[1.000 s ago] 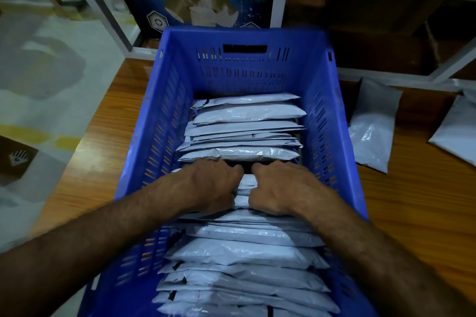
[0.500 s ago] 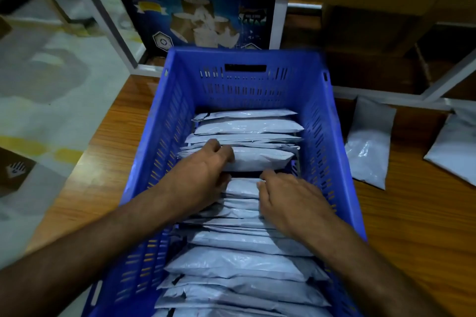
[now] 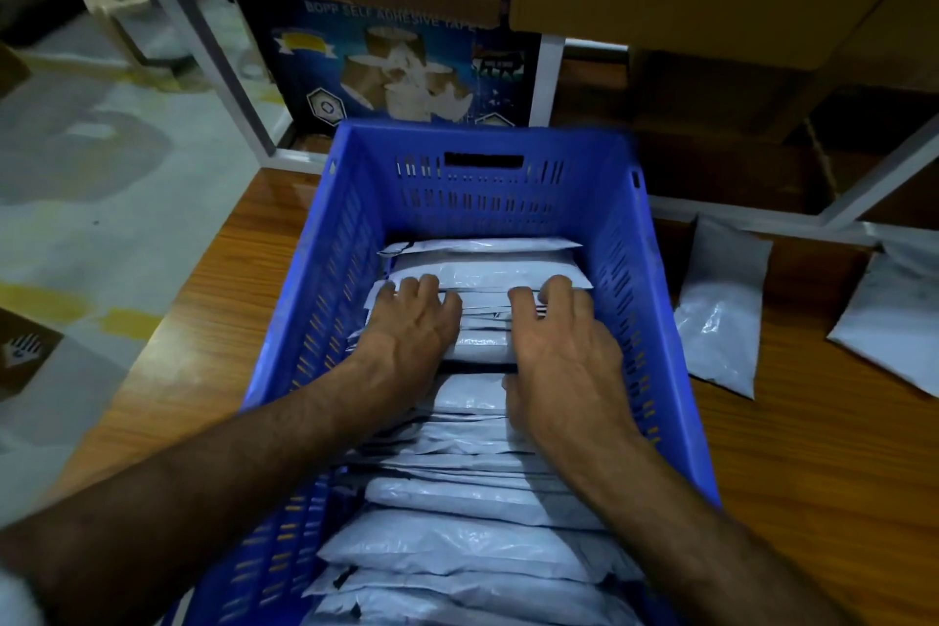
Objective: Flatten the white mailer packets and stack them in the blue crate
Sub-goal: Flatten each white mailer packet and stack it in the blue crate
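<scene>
Wooden table (image 3: pixel 813 498) bears blue crate (image 3: pixel 617 219); both hands' spread fingers (image 3: pixel 424 287) press packets (image 3: pixel 472 539) flat

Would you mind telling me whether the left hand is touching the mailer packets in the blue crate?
Touching. The head view shows the left hand lying flat on the mailer packets in the blue crate, its fingers pressing on their top edges.

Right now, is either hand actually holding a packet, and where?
Neither grips one. The left hand and right hand lie palm-down on the upper faces of the white mailer packets in the blue crate, fingers extended.
</scene>
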The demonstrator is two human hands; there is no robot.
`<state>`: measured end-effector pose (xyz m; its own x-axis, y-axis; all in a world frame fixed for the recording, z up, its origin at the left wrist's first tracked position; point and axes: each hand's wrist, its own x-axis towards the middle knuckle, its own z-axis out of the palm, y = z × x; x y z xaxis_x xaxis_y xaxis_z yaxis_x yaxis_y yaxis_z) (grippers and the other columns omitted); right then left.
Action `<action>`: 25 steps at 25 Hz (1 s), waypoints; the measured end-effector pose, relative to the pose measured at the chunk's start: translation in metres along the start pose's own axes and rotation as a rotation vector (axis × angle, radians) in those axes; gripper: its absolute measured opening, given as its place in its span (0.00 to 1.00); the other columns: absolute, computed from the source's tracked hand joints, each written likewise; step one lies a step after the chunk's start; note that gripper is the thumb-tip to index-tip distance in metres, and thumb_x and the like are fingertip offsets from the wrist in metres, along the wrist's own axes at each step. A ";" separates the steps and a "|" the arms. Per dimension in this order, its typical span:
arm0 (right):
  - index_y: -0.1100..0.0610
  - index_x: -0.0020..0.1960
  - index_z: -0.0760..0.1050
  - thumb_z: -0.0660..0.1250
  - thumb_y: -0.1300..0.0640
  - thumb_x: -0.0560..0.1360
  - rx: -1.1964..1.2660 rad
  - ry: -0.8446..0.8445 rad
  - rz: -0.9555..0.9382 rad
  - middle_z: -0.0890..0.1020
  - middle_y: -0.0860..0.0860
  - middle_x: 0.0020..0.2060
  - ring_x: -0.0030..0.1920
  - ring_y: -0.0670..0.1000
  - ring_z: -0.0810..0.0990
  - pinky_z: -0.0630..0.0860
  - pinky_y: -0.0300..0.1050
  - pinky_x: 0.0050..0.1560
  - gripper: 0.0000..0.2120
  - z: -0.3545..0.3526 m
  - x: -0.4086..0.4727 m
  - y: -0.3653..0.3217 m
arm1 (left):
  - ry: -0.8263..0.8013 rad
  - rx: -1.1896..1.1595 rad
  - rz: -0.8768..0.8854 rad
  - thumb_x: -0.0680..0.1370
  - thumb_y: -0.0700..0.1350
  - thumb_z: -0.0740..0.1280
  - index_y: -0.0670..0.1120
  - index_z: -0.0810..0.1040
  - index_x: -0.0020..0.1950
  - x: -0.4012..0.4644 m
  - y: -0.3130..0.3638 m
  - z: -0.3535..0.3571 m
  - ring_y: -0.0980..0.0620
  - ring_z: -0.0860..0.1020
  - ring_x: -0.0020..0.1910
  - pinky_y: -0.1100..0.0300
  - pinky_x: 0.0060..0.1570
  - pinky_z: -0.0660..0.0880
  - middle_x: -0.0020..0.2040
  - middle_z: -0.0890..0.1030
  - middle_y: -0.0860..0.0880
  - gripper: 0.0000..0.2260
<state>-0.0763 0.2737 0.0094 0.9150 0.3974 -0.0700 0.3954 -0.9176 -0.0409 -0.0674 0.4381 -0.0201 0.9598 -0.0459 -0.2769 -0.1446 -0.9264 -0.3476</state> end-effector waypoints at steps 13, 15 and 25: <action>0.51 0.77 0.61 0.65 0.58 0.79 -0.055 -0.561 -0.072 0.72 0.58 0.68 0.70 0.63 0.71 0.54 0.72 0.77 0.28 -0.005 0.028 0.006 | -0.287 -0.352 0.173 0.76 0.44 0.72 0.50 0.70 0.70 -0.003 -0.013 -0.003 0.41 0.79 0.57 0.50 0.55 0.77 0.64 0.71 0.44 0.23; 0.52 0.77 0.58 0.66 0.59 0.79 -0.052 -0.606 -0.066 0.69 0.60 0.69 0.70 0.64 0.70 0.56 0.72 0.76 0.30 -0.006 0.023 0.002 | -0.332 -0.375 0.210 0.72 0.44 0.76 0.48 0.68 0.69 -0.005 -0.013 -0.004 0.43 0.79 0.58 0.49 0.56 0.77 0.63 0.74 0.45 0.29; 0.51 0.82 0.51 0.65 0.57 0.79 0.094 -0.811 -0.082 0.59 0.59 0.75 0.74 0.64 0.65 0.65 0.65 0.73 0.36 -0.014 0.023 0.016 | -0.650 -0.672 0.308 0.77 0.54 0.69 0.51 0.61 0.74 -0.009 -0.032 -0.015 0.48 0.76 0.64 0.48 0.65 0.74 0.69 0.72 0.51 0.30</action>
<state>-0.0479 0.2683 0.0207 0.5269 0.3799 -0.7603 0.4168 -0.8951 -0.1584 -0.0675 0.4622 0.0072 0.5551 -0.2927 -0.7786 -0.0057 -0.9374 0.3483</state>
